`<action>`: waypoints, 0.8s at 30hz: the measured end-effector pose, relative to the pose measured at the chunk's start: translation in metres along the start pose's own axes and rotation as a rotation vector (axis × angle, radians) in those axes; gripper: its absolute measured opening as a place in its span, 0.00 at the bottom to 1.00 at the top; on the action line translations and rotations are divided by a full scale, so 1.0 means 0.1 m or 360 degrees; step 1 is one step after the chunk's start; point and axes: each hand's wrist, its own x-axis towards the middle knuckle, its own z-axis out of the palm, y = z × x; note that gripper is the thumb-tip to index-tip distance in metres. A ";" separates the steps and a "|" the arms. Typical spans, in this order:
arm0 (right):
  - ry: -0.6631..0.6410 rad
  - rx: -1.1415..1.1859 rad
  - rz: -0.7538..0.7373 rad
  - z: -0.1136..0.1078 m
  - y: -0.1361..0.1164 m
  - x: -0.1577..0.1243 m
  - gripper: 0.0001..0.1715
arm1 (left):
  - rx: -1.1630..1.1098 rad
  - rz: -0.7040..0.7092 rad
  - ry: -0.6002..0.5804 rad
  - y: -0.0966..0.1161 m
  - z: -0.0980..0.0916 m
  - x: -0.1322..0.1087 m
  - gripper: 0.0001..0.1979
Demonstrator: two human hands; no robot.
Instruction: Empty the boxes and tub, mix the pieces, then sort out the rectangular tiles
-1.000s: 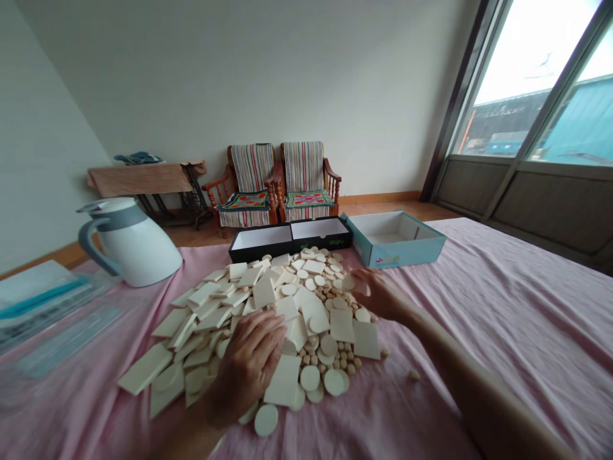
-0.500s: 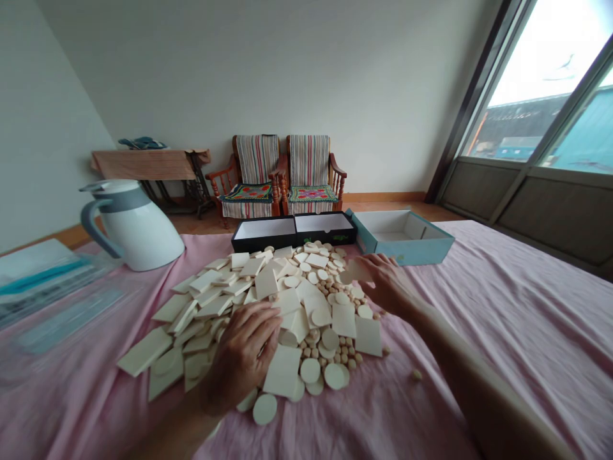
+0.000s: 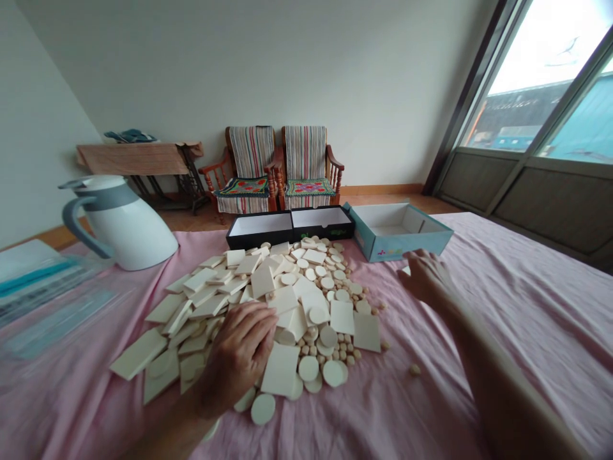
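Note:
A heap of pale wooden pieces (image 3: 282, 299) lies in front of me: square tiles, flat discs and small beads. On the near left part of it rests my left hand (image 3: 244, 345), back up, fingers bent and pressed together. What is under those fingers is hidden. My right hand (image 3: 426, 278) is held to the right of the heap, just in front of the light blue box (image 3: 407, 246). Its fingers are closed, and the edge of a pale wooden disc (image 3: 407, 269) peeks out at the fingertips. Most of that disc is covered by the hand.
Behind the heap stands a black box (image 3: 261, 239) with two white-lined compartments. A white and grey jug (image 3: 129, 227) is on the left, beside plastic packages (image 3: 52, 287). One loose bead (image 3: 414, 370) lies right on the pink cloth (image 3: 383, 415).
My right hand has moved right, from the heap's far right edge to the front of the light blue box, carrying the disc. My left hand stays on the heap. The view has shifted slightly.

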 end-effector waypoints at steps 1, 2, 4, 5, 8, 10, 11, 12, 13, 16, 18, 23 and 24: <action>-0.0124 0.0141 -0.0156 -0.04 -0.06 -0.04 0.13 | 0.0001 0.0001 -0.0004 0.00 0.00 0.00 0.12; -0.0277 0.0279 -0.0335 -0.08 -0.14 -0.10 0.11 | 0.0003 0.0001 -0.0007 0.01 -0.01 0.00 0.12; -0.0549 0.0433 -0.0681 -0.14 -0.31 -0.24 0.11 | 0.0014 -0.0001 -0.0005 0.01 -0.01 0.00 0.12; -0.0632 0.0433 -0.0819 -0.17 -0.39 -0.31 0.15 | 0.0018 -0.0001 -0.0001 0.02 -0.01 0.01 0.12; -0.0739 0.0307 -0.0973 -0.21 -0.61 -0.52 0.30 | 0.0028 0.0012 0.0006 0.02 -0.02 0.02 0.12; -0.0771 0.0232 -0.0961 -0.21 -0.72 -0.61 0.38 | 0.0028 0.0025 0.0007 0.01 -0.02 0.02 0.12; -0.0777 0.0210 -0.0958 -0.21 -0.75 -0.63 0.40 | 0.0027 0.0029 0.0010 0.01 -0.02 0.02 0.12; -0.0775 0.0198 -0.0956 -0.21 -0.76 -0.64 0.40 | 0.0026 0.0035 0.0011 0.00 -0.01 0.01 0.12; -0.0767 0.0200 -0.0962 -0.22 -0.76 -0.63 0.38 | 0.0026 0.0041 0.0013 0.00 -0.01 0.01 0.13; -0.0706 0.0264 -0.0945 -0.23 -0.59 -0.50 0.29 | 0.0026 0.0049 0.0005 -0.01 -0.01 0.00 0.13; -0.0588 0.0255 -0.0795 -0.21 -0.36 -0.35 0.26 | 0.0024 0.0052 -0.0001 -0.02 -0.01 0.00 0.14; -0.0182 -0.0160 0.0084 -0.05 0.21 0.02 0.24 | 0.0018 0.0051 -0.0005 -0.02 -0.01 -0.01 0.14; -0.0085 -0.0216 0.0207 -0.03 0.26 0.07 0.25 | 0.0014 0.0047 -0.0009 -0.02 -0.01 -0.01 0.14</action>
